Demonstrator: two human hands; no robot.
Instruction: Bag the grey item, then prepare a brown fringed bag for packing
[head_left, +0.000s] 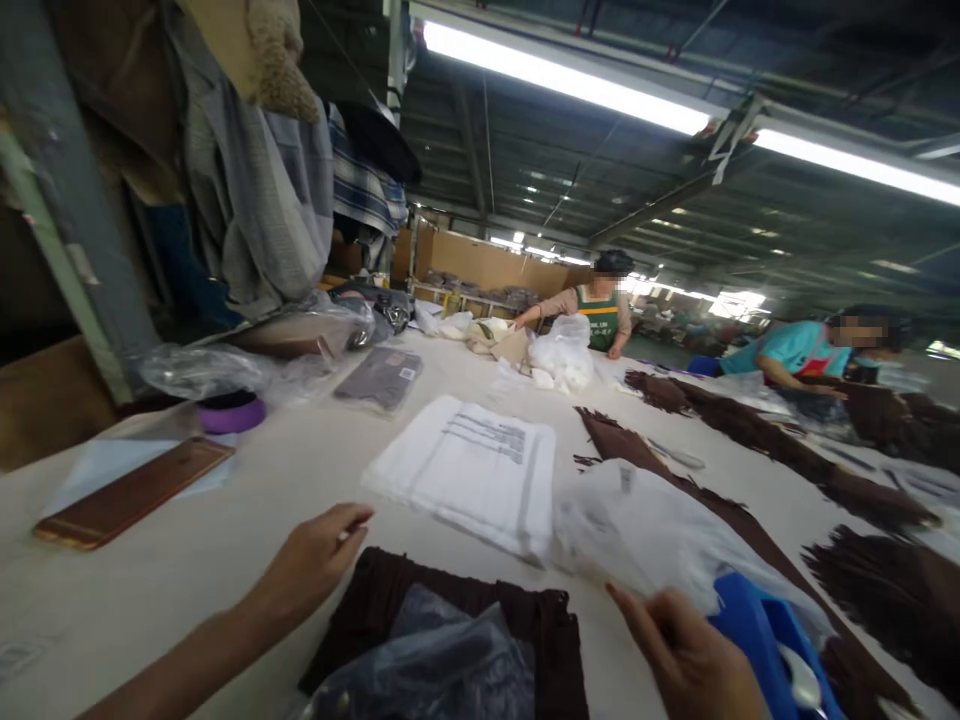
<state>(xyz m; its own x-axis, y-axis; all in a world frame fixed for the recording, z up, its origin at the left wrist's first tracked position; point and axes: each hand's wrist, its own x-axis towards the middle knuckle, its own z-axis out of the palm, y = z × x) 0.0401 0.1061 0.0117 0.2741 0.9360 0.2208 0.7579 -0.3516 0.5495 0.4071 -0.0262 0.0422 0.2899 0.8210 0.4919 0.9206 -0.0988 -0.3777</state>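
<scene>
My left hand (319, 560) hovers over the table at the far left corner of a folded dark brown cloth (450, 620), fingers pinched, perhaps on something small and pale. My right hand (686, 655) grips a clear plastic bag (645, 530) that billows up and to the left. A blue tape dispenser (772, 645) sits just right of that hand. Another clear bag (435, 660) lies on top of the brown cloth. A stack of white printed plastic bags (472, 465) lies beyond both hands.
A brown phone-like slab (131, 492) lies at the left, with a purple tape roll (230, 412) behind it. Long brown fringed scarves (750, 450) stretch across the right of the table (262, 490). Two other people work at the far end. Clothes hang at upper left.
</scene>
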